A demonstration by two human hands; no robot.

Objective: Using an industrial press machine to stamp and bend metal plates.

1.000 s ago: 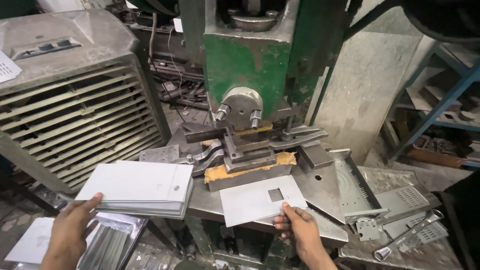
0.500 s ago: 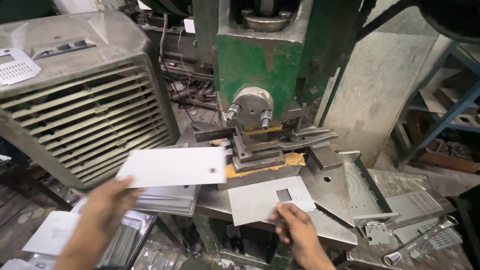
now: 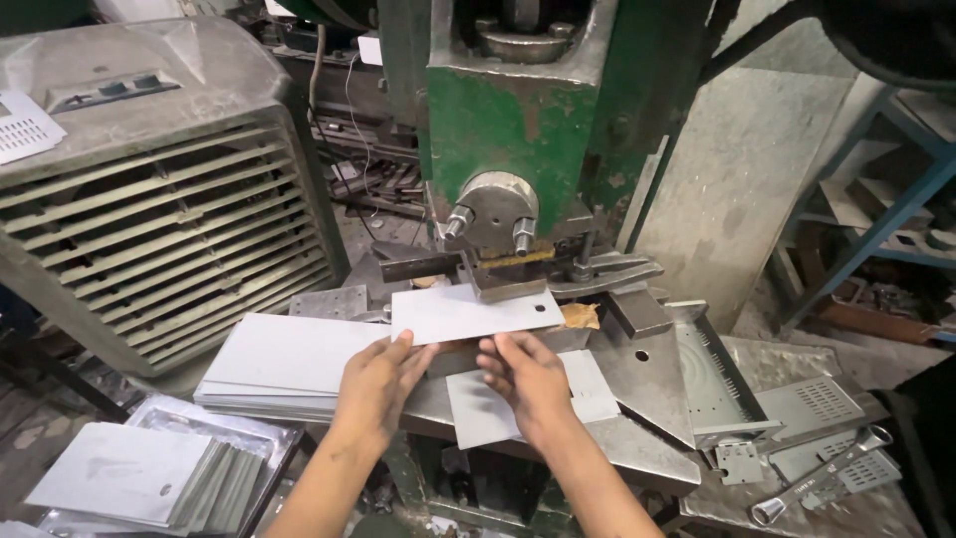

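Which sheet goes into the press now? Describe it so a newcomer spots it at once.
Find the green press. Just below its round ram, both hands hold one flat grey metal sheet. Unlike the stack at left, it is single, lifted, with one small hole near its right end.

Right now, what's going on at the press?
A person holds a flat grey metal sheet with both hands, the left hand under its near left edge and the right hand under its middle, its far edge at the die of the green press. A punched sheet with a square hole lies on the press table beneath the right hand. A stack of blank sheets sits to the left.
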